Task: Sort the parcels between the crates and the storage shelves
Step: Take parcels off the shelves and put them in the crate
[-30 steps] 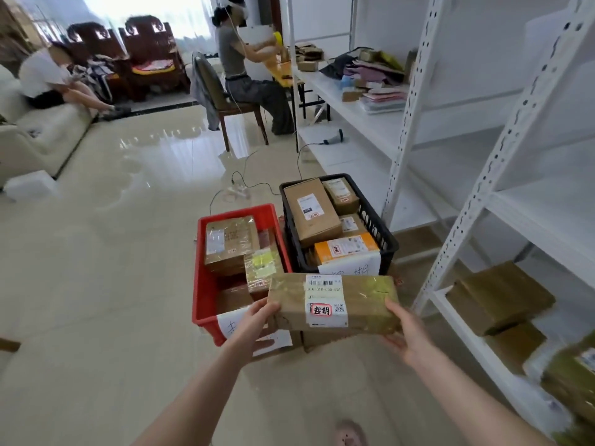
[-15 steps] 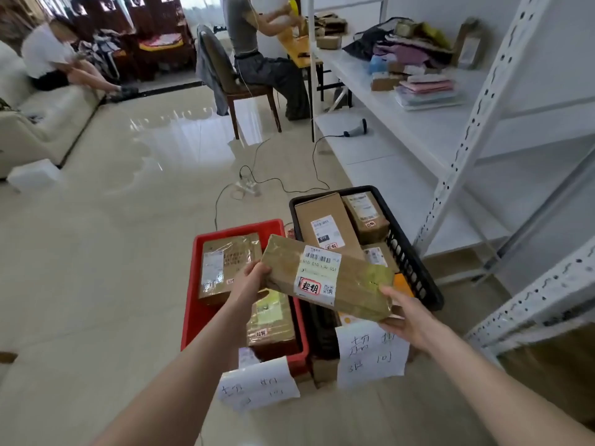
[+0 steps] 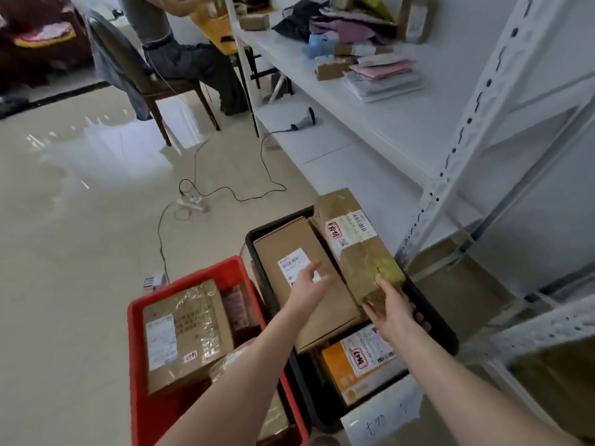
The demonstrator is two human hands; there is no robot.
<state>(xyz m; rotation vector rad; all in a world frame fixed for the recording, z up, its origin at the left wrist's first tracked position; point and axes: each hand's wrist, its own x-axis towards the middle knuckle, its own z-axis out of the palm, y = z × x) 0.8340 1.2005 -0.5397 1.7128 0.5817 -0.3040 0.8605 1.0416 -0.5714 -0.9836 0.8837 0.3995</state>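
Observation:
A long brown taped parcel [image 3: 355,243] with a white label lies lengthwise over the right side of the black crate [image 3: 441,333]. My right hand [image 3: 391,312] grips its near end. My left hand [image 3: 309,286] hovers with straight fingers over a large brown box [image 3: 299,272] in the black crate, holding nothing. An orange-and-white parcel [image 3: 357,365] lies at the crate's near end. The red crate [image 3: 206,268] to the left holds a taped brown box [image 3: 183,336] and smaller parcels.
White metal shelving [image 3: 457,162] runs along the right, with folded packets [image 3: 383,75] and small boxes on its upper board. A scanner [image 3: 304,119] and cable [image 3: 225,191] lie on the floor. A person sits on a chair [image 3: 141,75] beyond. Paper signs [image 3: 380,416] hang on the crates.
The long parcel has swung from crosswise over both crates to lengthwise over the black crate. My left hand has let go of it; my right hand still holds its end.

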